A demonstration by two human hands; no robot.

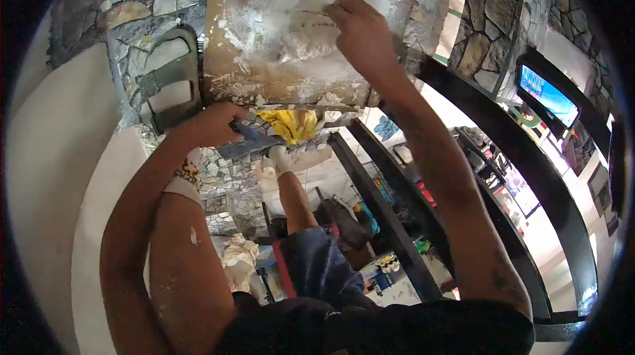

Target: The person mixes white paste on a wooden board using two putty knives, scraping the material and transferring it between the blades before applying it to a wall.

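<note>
A wooden board (231,57) at the top carries a heap of white plaster (284,11) with ridge marks in it. My right hand (360,31) reaches up onto the heap, its fingers closed on a small pale scraper (314,4) that is pressed into the plaster. Just below the board's front edge, my left hand (211,123) grips a trowel with a blue-grey blade (248,145) pointing right. My bent left knee (182,180) and my right leg with a plaster-white foot (281,160) show beneath.
Stone cladding (486,18) covers the walls around the board. A yellow cloth (294,123) lies under the board. Black beams (390,216) run diagonally down. A lit screen (549,94) hangs at right. Bags and small items sit on the floor (387,269) far below.
</note>
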